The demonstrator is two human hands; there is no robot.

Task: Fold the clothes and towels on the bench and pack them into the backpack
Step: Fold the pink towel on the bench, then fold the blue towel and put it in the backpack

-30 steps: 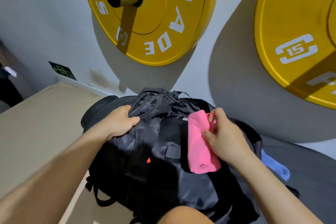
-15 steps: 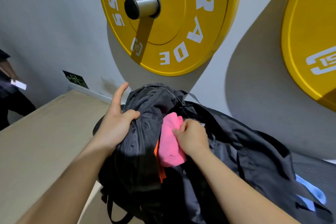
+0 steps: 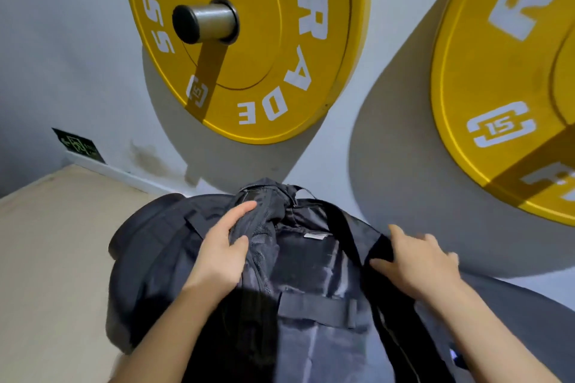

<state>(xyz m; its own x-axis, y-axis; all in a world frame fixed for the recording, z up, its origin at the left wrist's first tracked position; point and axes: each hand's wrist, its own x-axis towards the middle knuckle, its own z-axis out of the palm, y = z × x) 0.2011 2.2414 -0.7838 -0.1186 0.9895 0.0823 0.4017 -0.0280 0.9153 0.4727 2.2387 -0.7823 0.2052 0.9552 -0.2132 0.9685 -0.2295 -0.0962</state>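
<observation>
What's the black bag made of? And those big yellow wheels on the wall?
Backpack: probably thin nylon-like cloth; it creases and shines faintly. Yellow plates: likely rubber or coated, smooth matte face, white printed letters. Peg: looks like brushed metal, silvery.

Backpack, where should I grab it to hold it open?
Pinch the backpack by its floppy top rim, coming from above on the left, as the left hand does. The soft fabric bunches up there, so fingers can curl round it.

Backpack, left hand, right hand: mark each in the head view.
backpack (image 3: 311, 270), head view, dark panel under the white label.
left hand (image 3: 217, 255), head view, back of the hand.
right hand (image 3: 420, 261), head view, back of the hand.
</observation>
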